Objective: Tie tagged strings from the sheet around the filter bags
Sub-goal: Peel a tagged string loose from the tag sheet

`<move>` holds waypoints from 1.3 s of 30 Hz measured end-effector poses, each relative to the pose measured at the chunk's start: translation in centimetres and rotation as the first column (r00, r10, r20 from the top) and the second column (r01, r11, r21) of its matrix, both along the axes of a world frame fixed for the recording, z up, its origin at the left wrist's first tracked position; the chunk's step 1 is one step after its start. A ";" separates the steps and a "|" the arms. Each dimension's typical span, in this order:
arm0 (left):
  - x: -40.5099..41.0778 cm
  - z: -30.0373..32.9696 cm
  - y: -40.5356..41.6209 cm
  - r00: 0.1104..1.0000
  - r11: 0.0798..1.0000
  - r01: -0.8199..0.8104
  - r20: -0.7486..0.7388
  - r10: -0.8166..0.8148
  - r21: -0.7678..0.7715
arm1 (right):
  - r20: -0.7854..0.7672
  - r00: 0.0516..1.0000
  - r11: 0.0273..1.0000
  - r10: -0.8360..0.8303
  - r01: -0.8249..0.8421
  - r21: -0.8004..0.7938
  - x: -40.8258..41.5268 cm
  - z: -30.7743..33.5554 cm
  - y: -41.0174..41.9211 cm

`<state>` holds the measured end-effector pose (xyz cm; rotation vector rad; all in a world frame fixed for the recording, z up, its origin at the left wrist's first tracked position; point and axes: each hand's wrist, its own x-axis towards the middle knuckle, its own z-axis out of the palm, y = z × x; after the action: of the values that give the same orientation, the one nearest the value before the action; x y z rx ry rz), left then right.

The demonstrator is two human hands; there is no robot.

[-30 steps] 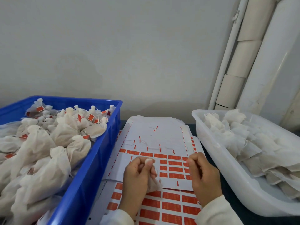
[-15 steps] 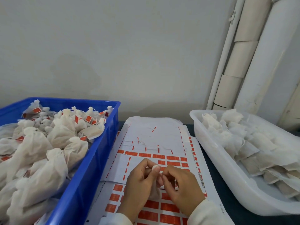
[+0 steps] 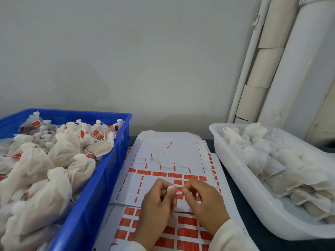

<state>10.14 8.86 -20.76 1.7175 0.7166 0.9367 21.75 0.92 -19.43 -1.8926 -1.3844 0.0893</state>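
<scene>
Tying is under way at lower centre of the head view: the left hand point(image 3: 155, 201) grips a filter bag point(image 3: 171, 189) by its gathered neck, while the right hand point(image 3: 203, 201) pinches a tagged string point(image 3: 179, 191) just beside it. Both hover over the sheet point(image 3: 168, 153). Judging by this, the string next needs looping round the neck and pulling snug.

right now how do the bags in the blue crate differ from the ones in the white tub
The bags in the blue crate are gathered at the neck into round pouches; those in the white tub lie flat and untied. The crate's bags carry orange tags on strings; the tub's bags show none. Both lots are the same white filter material.
</scene>
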 end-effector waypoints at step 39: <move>4.5 1.0 -1.7 0.914 0.979 0.069 -0.406 0.017 0.194 | -0.693 0.715 0.989 -0.092 -0.015 -0.147 6.1 1.1 -3.1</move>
<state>14.68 7.16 -19.72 2.1343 0.8864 0.6539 27.89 -2.17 -18.29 -1.7148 -0.8147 0.8263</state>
